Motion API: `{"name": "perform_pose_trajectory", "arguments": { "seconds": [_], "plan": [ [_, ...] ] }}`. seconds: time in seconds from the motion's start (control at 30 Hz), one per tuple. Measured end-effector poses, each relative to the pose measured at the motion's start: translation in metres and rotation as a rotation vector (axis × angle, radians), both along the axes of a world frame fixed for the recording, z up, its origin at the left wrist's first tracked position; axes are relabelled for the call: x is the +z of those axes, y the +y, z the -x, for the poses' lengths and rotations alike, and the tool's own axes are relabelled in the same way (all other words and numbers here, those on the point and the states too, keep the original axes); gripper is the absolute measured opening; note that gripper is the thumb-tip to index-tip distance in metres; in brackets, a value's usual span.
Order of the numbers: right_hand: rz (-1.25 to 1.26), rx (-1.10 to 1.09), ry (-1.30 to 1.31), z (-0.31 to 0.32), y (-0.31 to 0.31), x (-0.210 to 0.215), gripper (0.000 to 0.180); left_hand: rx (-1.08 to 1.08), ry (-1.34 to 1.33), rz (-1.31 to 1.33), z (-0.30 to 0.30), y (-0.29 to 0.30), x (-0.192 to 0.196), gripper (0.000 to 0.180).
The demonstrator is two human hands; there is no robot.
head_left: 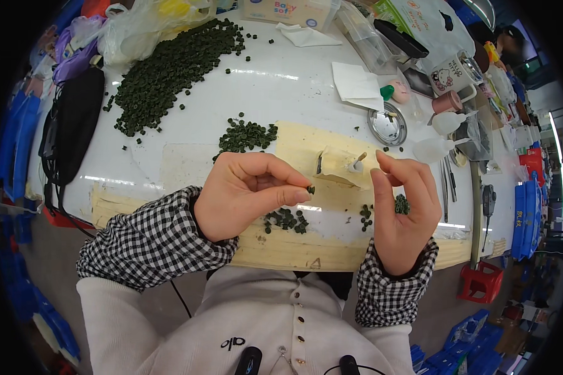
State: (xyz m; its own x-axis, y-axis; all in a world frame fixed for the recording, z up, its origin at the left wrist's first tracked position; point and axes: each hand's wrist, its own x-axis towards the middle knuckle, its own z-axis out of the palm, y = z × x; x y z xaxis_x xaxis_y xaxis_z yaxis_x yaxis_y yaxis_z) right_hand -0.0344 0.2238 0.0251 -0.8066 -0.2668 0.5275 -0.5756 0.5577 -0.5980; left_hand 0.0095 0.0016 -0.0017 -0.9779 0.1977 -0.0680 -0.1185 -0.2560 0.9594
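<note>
Left of the taped block [339,166], the left hand [241,195] gripped a small dark green piece [311,189] at its fingertips, presumably to keep it exposed, while the right hand [411,215], right of the block, held thumb and forefinger apart, seemingly free.

The room is spanned by a white-topped bench [294,94], its near edge faced with a pale yellowish band [331,255]; streaks of overhead light are reflected across its surface. A grey floor [162,312] is exposed below. Blue bins [20,147] are ranged beyond the left end, with further blue crates [466,334] stacked on the floor at lower right. A red plastic stool [481,281] is set near the right end. At far right, a long white light [558,150] is seen, surrounded by dim, cluttered space.
</note>
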Motion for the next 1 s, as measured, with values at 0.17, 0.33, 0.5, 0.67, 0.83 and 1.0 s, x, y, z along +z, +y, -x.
{"name": "perform_pose_trajectory", "arguments": {
  "seconds": [0.17, 0.33, 0.5, 0.67, 0.83, 1.0],
  "plan": [
    [-0.084, 0.062, -0.002, 0.022, -0.003, -0.009, 0.016, 0.0, 0.002, -0.002, 0.0, 0.0, -0.002, 0.013],
    [-0.037, 0.036, -0.018, 0.017, -0.004, -0.003, 0.015, -0.008, 0.005, -0.008, -0.001, 0.0, -0.001, 0.013],
    [0.117, 0.088, 0.119, -0.009, -0.002, 0.021, 0.012, -0.01, 0.043, -0.002, -0.002, 0.001, -0.002, 0.014],
    [0.27, 0.344, -0.182, -0.008, -0.013, 0.003, 0.011, -0.019, 0.08, 0.034, -0.003, 0.001, -0.002, 0.015],
    [0.402, 0.434, -0.312, -0.009, -0.02, -0.007, 0.008, -0.027, 0.112, 0.062, -0.002, 0.001, -0.003, 0.015],
    [0.387, 0.439, -0.303, -0.009, -0.02, -0.007, 0.007, -0.035, 0.114, 0.053, -0.003, 0.0, -0.002, 0.015]
  ]
}}
